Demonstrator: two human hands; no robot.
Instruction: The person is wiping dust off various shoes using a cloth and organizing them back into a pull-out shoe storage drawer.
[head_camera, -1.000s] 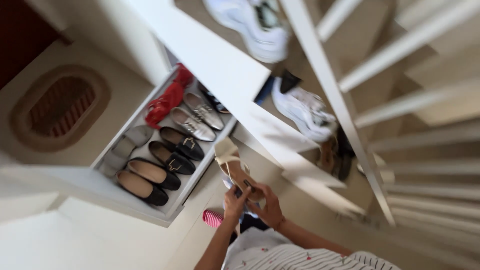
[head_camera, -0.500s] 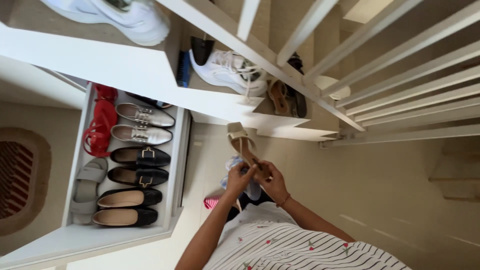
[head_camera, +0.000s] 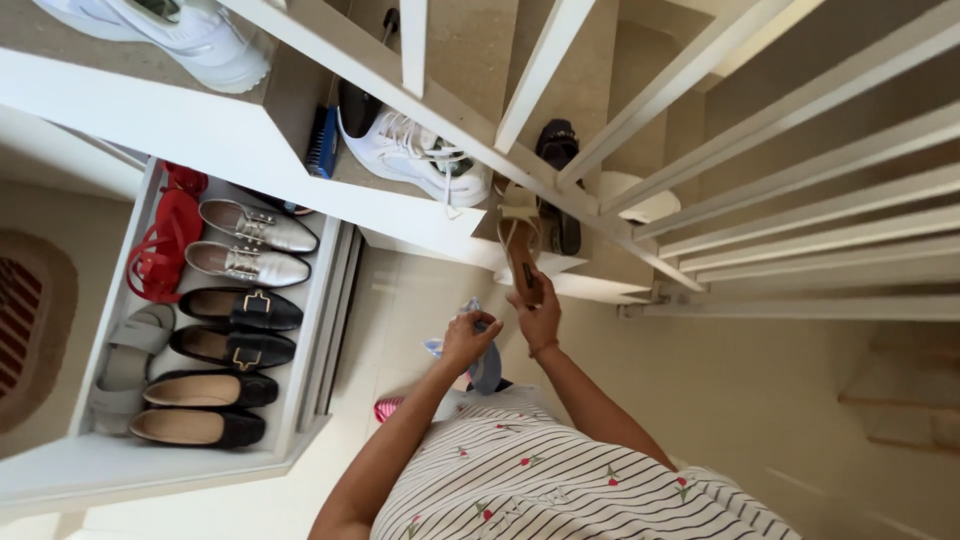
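In the open white drawer (head_camera: 300, 330) lie two red strappy sandals (head_camera: 160, 240), two silver lace-up shoes (head_camera: 250, 245), two black loafers with gold buckles (head_camera: 240, 328), two black flats with tan insoles (head_camera: 200, 408) and two grey slides (head_camera: 128, 358). On the stair steps (head_camera: 250, 120) rest two white sneakers (head_camera: 415, 155) and one blue brush (head_camera: 322, 143). One tan heeled sandal (head_camera: 522, 250) is held up.

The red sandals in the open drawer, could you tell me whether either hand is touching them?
No, the red sandals lie apart in the drawer, while the right hand holds a tan sandal.
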